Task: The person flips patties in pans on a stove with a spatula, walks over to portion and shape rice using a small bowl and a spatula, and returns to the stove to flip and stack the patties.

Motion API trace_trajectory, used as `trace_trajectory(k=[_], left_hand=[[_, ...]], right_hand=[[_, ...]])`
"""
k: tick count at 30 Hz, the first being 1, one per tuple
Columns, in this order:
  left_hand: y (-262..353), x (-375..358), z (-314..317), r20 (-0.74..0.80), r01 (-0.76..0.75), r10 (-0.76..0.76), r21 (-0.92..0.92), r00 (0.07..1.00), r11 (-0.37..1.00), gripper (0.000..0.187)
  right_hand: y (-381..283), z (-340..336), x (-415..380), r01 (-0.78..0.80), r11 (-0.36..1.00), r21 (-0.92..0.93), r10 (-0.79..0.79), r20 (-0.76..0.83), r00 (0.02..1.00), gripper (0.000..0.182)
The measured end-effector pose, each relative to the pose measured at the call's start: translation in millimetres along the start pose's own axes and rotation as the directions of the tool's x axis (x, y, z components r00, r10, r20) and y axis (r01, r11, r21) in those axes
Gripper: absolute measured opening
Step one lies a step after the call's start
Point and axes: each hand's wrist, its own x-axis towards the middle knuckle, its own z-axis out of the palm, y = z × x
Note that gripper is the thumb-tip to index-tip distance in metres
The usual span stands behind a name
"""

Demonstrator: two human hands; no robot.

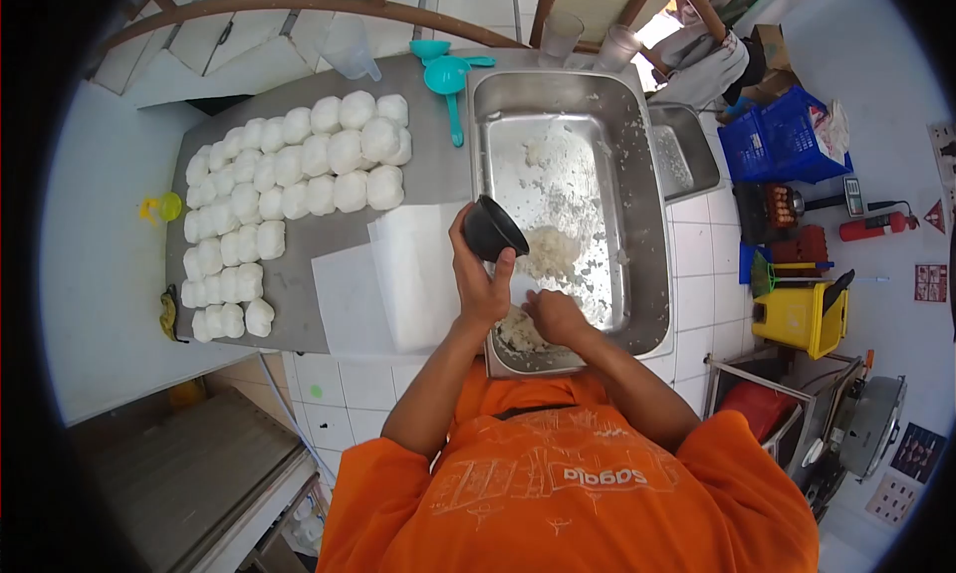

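My left hand [481, 286] grips a black bowl [490, 229], tilted over the near left edge of a deep metal tray [652, 225]. Low in that tray, my right hand [554, 317] is closed around what looks like a white paddle [522, 287], mostly hidden by the fingers. Cooked rice [520, 331] is heaped beside this hand at the near end. Another clump of rice [551, 252] lies mid-tray, with loose grains scattered over the bottom. White paper sheets [423, 284] are stacked just left of the tray.
Rows of white rounded bundles [289, 165] cover the left of the grey table [433, 180]. Turquoise scoops [448, 75], a clear jug [349, 47] and clear cups [562, 35] stand along the far side. A second metal tray [687, 150] and a yellow bin [797, 319] are to the right.
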Motion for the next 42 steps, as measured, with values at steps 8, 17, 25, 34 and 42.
trace_trajectory(k=[8, 17, 25, 34, 42], left_hand=[[2.9, -1.1, 0.3, 0.001, 0.01, -0.01, 0.027, 1.0, 1.0, 0.076], [1.0, -1.9, -1.5, -0.037, 0.045, -0.046, -0.043, 0.998, 0.998, 0.074], [2.1, -6.4, -3.5, -0.039, 0.033, -0.034, -0.019, 0.999, 0.999, 0.077], [0.8, 4.9, -0.4, -0.088, 0.068, -0.074, -0.067, 0.993, 0.995, 0.079], [2.9, 2.8, 4.0, -0.085, 0.035, -0.027, 0.093, 0.996, 0.995, 0.083]], right_hand=[[-18.0, -65.3, 22.8, -0.047, 0.998, -0.033, 0.044, -0.09, 0.995, 0.037], [-7.6, -93.9, 14.6, 0.028, 0.959, 0.282, -0.069, 0.139, 0.988, 0.041], [-21.2, -47.9, 46.4, -0.038, 0.996, -0.087, 0.037, -0.015, 0.999, 0.036], [-9.7, -177.9, 19.4, 0.216, 0.958, -0.189, -0.171, 0.229, 0.958, 0.043], [-19.1, -264.8, 170.1, 0.033, 0.731, -0.681, -0.021, 0.026, 0.999, 0.045]])
